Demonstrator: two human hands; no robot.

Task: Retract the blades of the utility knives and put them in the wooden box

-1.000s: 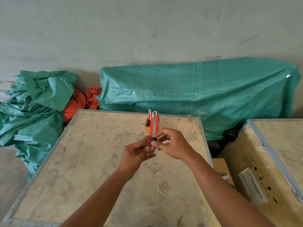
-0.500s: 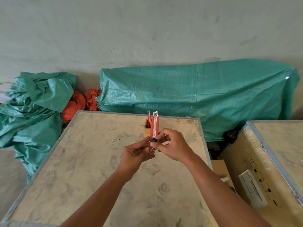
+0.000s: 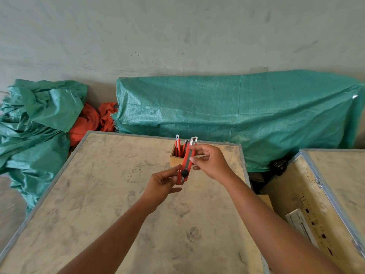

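Note:
I hold a red utility knife point(image 3: 186, 165) over the plywood crate top point(image 3: 110, 194), tilted with its metal tip up and to the right. My left hand point(image 3: 164, 181) pinches its lower end beside the black slider knob. My right hand point(image 3: 210, 163) grips the upper part of the handle. Just behind the knife stands a small wooden box point(image 3: 174, 160) with several red knives point(image 3: 177, 145) standing upright in it. No blade shows beyond the held knife's metal tip.
A green tarp-covered pile point(image 3: 237, 117) lies behind the crate, and crumpled green tarp point(image 3: 35, 123) with orange cloth point(image 3: 88, 121) lies at the left. A second crate point(image 3: 324, 194) with metal edging stands at the right, a gap between the two.
My right hand has slid from the black knob up to the knife's upper handle, and the knife now tilts to the right. The left hand still holds the lower end.

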